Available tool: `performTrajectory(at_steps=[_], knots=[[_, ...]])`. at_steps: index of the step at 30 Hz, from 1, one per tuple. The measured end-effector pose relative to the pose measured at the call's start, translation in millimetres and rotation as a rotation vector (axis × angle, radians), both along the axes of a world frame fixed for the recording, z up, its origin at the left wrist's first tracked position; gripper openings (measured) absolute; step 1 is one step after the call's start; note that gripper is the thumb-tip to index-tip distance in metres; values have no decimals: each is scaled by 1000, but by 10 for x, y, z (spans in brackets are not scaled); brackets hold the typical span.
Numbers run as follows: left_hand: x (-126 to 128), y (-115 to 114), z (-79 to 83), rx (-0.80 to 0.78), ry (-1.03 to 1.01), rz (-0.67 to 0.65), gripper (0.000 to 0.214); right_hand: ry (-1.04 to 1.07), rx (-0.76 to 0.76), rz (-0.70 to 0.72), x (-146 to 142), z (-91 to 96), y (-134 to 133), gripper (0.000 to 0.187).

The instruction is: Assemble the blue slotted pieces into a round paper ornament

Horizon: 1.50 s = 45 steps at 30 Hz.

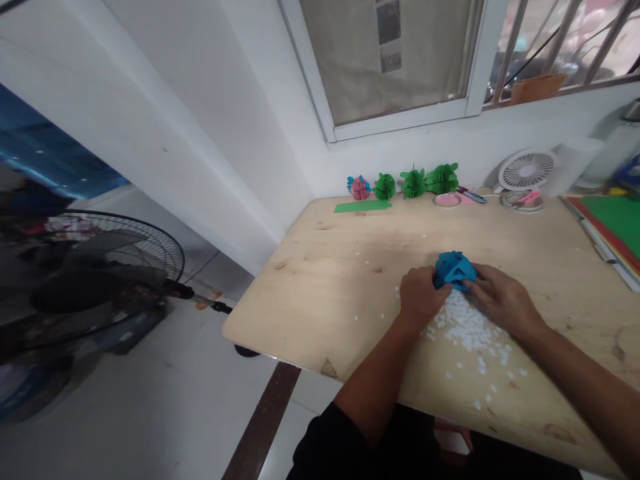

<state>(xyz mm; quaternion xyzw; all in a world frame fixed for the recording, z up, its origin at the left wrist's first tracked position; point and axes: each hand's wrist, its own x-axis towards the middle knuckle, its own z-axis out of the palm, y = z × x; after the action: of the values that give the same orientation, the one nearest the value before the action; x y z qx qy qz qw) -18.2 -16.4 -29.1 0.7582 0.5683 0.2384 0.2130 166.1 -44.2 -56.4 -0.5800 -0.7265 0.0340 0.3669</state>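
Observation:
A blue folded-paper ball (454,269) rests on the wooden table (350,280), held from both sides. My left hand (420,295) is closed against its left side. My right hand (500,297) grips its right side with the fingers curled round the paper. Directly under and in front of the hands lies a heap of small white paper scraps (470,330).
Along the wall stand a pink-and-blue paper ball (359,187) and three green ones (413,183), beside a green paper strip (363,207), tape rolls (447,200) and a small white fan (527,170). Coloured paper sheets (617,230) lie at right. A floor fan (100,267) stands left.

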Motion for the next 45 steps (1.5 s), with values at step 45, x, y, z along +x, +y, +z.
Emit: performTrajectory(at_steps=[45], knots=[[-6, -45, 82, -20, 64, -168, 26, 42, 32, -84, 25, 48, -17, 47]])
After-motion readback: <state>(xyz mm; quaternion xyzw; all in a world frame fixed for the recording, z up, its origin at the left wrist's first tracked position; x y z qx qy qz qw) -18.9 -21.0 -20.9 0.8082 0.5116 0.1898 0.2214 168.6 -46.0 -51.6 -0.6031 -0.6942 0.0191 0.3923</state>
